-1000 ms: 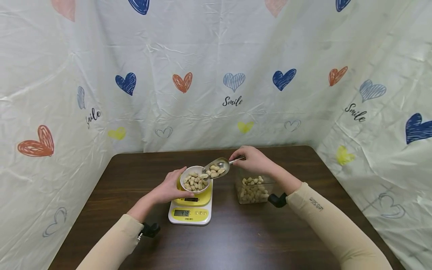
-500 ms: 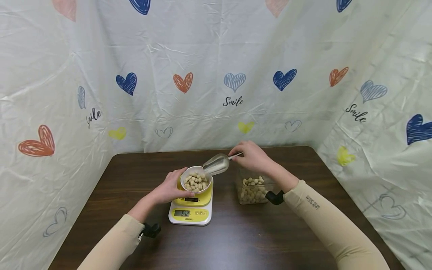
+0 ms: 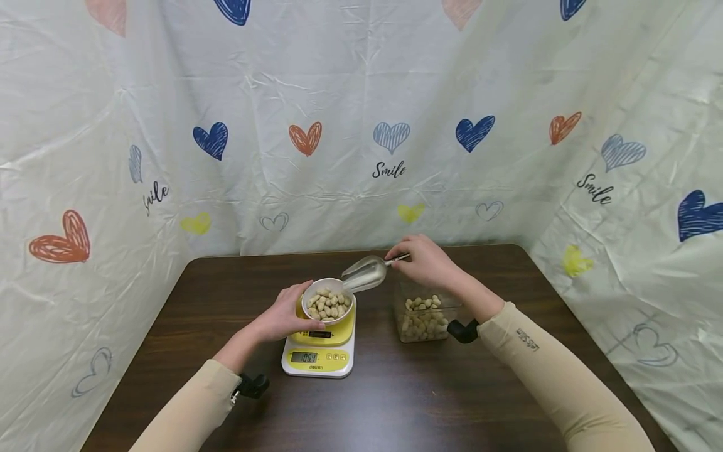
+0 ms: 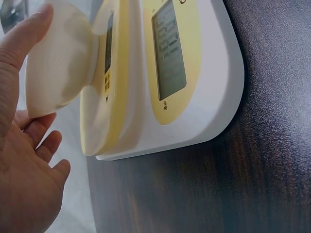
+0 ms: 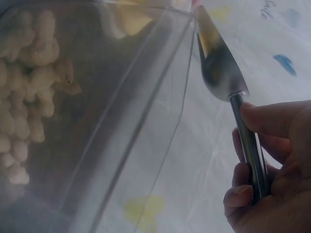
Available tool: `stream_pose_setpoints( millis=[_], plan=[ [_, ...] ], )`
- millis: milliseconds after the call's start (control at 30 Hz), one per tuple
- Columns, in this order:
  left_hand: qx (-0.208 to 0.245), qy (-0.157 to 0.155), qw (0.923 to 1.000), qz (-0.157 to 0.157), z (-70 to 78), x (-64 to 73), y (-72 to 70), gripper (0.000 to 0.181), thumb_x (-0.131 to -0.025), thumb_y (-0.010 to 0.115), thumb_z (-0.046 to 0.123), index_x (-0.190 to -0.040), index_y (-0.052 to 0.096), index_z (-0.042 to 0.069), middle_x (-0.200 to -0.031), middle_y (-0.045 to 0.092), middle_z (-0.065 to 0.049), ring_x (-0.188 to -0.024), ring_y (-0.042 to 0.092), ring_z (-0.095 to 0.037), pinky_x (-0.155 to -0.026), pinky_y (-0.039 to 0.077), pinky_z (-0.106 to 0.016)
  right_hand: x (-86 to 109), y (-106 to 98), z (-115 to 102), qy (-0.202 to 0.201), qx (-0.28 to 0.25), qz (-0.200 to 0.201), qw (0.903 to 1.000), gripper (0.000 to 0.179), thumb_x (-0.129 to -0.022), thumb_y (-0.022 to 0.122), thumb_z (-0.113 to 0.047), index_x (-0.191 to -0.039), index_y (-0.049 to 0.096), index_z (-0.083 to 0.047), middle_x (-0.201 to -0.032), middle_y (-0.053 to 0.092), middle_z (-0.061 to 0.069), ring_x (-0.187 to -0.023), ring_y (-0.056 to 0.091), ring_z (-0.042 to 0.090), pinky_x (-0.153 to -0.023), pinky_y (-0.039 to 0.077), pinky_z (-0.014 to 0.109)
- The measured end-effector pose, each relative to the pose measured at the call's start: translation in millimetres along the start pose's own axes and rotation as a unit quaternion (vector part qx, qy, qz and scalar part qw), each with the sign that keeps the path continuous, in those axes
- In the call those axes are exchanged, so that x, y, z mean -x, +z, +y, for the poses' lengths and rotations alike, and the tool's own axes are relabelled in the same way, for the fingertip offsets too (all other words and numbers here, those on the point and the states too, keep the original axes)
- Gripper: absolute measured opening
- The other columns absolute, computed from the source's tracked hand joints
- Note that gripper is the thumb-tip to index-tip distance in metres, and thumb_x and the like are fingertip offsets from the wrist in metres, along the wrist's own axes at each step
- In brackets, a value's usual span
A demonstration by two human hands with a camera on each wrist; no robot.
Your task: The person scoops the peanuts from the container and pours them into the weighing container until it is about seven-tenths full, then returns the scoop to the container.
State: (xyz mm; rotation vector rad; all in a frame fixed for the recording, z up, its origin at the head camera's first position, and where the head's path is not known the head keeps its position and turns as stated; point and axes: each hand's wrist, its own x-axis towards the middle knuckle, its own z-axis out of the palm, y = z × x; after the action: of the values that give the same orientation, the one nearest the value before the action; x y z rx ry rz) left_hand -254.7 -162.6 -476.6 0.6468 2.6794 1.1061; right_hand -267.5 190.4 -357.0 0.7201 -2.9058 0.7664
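Note:
A white bowl of unshelled peanuts stands on the yellow platform of a kitchen scale, whose display appears to read 106.4. My left hand holds this bowl from the left, thumb on the near side and fingers round the far side; the left wrist view shows the thumb against the bowl wall. In my right hand is the handle of a metal scoop, gripped between thumb and curled fingers. The scoop is tipped toward the bowl, its lip at the bowl's right rim, and no peanuts show in it.
A clear plastic container partly filled with peanuts stands right of the scale, beneath my right forearm. All this rests on a dark wooden table. A white curtain printed with hearts hangs behind and at both sides.
The scoop has tipped over and its peanuts have gone into the bowl. The scale's reading has risen from 47.8 through about 57 to 106.4. My left hand has stayed on the bowl.

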Motion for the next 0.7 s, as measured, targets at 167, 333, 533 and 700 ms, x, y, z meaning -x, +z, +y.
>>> stream_pose_setpoints(
  millis=[167, 333, 533, 700],
  plan=[
    [0.004, -0.002, 1.0, 0.0, -1.1, 0.0, 0.4, 0.112, -0.076, 0.088, 0.053, -0.16, 0.03, 0.006, -0.154, 0.04, -0.015, -0.144, 0.027, -0.036, -0.111, 0.03, -0.061, 6.2, -11.3, 5.3, -0.009, -0.019, 0.01, 0.9997, 0.018, -0.101, 0.068, -0.019, -0.116, 0.078, -0.019, -0.12, 0.063, 0.004, -0.119, 0.054, 0.028, -0.096, 0.045, 0.049],
    [0.006, -0.005, 1.0, -0.001, -0.3, 0.3, 1.0, 0.112, -0.076, 0.088, 0.053, -0.16, 0.031, 0.006, -0.154, 0.04, -0.015, -0.143, 0.028, -0.036, -0.11, 0.031, -0.061, 19.7, -30.1, 13.1, -0.023, -0.018, 0.034, 0.999, 0.02, -0.1, 0.069, -0.016, -0.118, 0.077, -0.018, -0.119, 0.064, 0.004, -0.115, 0.053, 0.028, -0.091, 0.044, 0.049],
    [0.006, -0.005, 1.0, 0.001, -0.9, 0.4, 1.7, 0.111, -0.076, 0.088, 0.054, -0.16, 0.031, 0.007, -0.153, 0.04, -0.015, -0.142, 0.029, -0.035, -0.109, 0.033, -0.061, 38.1, -53.3, 31.6, -0.038, 0.017, 0.081, 0.9959, 0.019, -0.097, 0.073, -0.014, -0.115, 0.078, -0.018, -0.113, 0.066, 0.004, -0.11, 0.047, 0.029, -0.09, 0.037, 0.049],
    [0.006, -0.009, 0.9999, 0.001, -1.7, 1.4, 2.5, 0.112, -0.076, 0.087, 0.054, -0.16, 0.03, 0.007, -0.153, 0.04, -0.015, -0.142, 0.029, -0.035, -0.109, 0.033, -0.061, 55.9, -71.6, 46.9, -0.04, 0.034, 0.093, 0.9943, 0.019, -0.097, 0.073, -0.014, -0.114, 0.079, -0.017, -0.111, 0.067, 0.004, -0.107, 0.047, 0.028, -0.088, 0.034, 0.049]
  ],
)
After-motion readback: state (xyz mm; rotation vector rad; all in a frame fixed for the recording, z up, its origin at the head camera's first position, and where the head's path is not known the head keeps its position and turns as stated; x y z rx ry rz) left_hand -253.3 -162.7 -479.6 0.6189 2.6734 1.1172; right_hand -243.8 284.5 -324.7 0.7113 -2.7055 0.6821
